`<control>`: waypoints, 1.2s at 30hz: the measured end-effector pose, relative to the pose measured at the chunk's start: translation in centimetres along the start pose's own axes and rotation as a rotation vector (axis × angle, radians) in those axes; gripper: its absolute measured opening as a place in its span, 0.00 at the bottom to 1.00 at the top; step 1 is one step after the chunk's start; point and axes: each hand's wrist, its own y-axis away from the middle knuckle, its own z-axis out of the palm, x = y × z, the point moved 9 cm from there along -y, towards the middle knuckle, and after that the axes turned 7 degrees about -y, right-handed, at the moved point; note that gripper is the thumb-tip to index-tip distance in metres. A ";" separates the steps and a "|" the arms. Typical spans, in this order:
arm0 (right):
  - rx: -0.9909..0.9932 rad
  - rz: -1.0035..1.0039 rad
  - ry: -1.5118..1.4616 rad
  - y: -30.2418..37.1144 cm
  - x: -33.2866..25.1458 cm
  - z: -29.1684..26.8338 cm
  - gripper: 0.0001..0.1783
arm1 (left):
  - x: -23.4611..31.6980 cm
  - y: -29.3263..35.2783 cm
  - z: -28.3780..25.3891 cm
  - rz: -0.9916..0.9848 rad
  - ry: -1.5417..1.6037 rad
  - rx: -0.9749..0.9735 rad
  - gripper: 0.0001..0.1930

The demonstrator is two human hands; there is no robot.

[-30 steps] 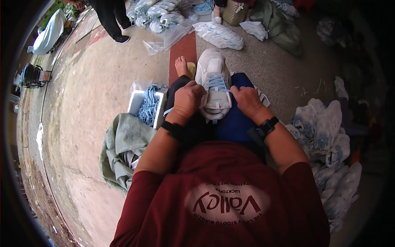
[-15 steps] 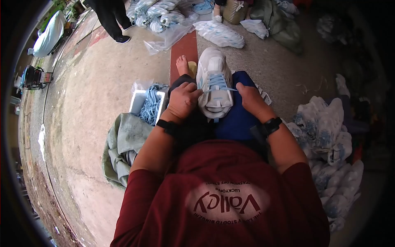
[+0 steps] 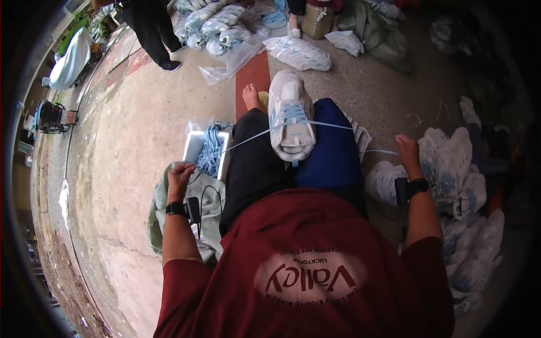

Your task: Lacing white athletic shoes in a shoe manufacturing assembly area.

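A white sneaker [image 3: 292, 115] with light blue lacing rests on my lap, its toe pointing away from me. One stretch of blue shoelace [image 3: 248, 139] runs taut from its upper eyelets to my left hand [image 3: 180, 176], whose fingers are pinched on it. Out to the right, my right hand [image 3: 408, 151] is closed on the lace's other side, and a loose end hangs from it toward my leg. Beneath my left hand is a grey-green sack [image 3: 160, 211]. Just beyond that hand, a white foam box [image 3: 193, 147] holds a bundle of blue laces [image 3: 212, 151].
White-and-blue sneakers lie heaped to my right [image 3: 448, 163], with a bagged pile [image 3: 217, 25] and a row of shoes [image 3: 298, 53] farther ahead. A person in dark trousers [image 3: 151, 31] stands at the far left. Another person's legs flank a tin drum [image 3: 317, 22].
My hands have swung wide apart from beside the sneaker, drawing the lace out long to both sides. The sneaker stays on my lap.
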 end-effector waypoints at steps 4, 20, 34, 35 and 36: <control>0.002 0.059 -0.017 3.5 7.4 -6.7 0.10 | -4.9 4.2 -8.2 -0.201 -0.147 0.073 0.03; -0.090 0.416 -0.042 9.3 16.2 -3.3 0.09 | -10.0 6.3 -6.6 -0.486 -0.569 0.184 0.13; -0.180 -0.180 -0.754 -6.9 -18.3 15.5 0.07 | 17.2 -1.1 24.6 0.096 0.048 -0.631 0.04; -0.178 -0.176 -0.754 -6.9 -18.6 15.9 0.07 | 16.8 -1.4 25.0 0.095 0.047 -0.635 0.04; -0.186 -0.061 -0.726 -6.8 -18.0 16.6 0.07 | 16.3 -2.1 24.5 0.059 0.162 -0.539 0.03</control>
